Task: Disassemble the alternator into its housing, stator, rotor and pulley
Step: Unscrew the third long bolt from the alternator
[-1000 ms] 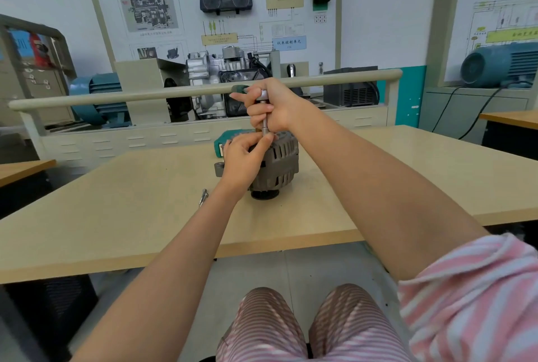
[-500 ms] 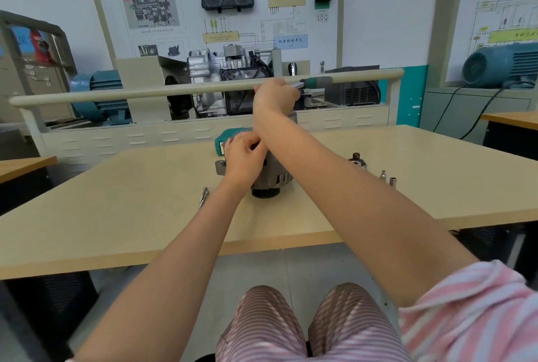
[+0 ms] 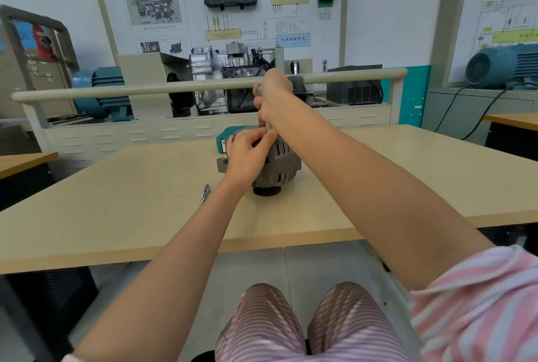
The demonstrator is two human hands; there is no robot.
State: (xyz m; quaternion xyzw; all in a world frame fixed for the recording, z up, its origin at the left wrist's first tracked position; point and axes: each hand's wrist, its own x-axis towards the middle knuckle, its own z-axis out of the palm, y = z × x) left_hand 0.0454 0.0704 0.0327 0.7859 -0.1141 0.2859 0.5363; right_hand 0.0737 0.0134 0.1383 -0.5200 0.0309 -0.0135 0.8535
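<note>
A grey alternator [image 3: 278, 165] stands on the beige table [image 3: 145, 210] with its black pulley [image 3: 266, 190] facing down. My left hand [image 3: 247, 152] rests on its top left side, fingers curled over the housing and touching the tool's shaft. Above it my right hand [image 3: 272, 97] grips a ratchet wrench with a green handle [image 3: 297, 82]. The wrench's silver socket [image 3: 268, 126] points down onto the alternator's top. My right forearm hides the alternator's right side.
Two small metal bolts [image 3: 205, 193] lie on the table left of the alternator. A green tool case [image 3: 230, 136] sits behind it. Beyond the table runs a beige rail [image 3: 145, 89] in front of a training board with a gearbox and blue motors.
My right hand swung the ratchet handle from left to right, then came back toward the middle. The left hand stayed on the alternator. My forearm now covers small parts seen earlier on the right.
</note>
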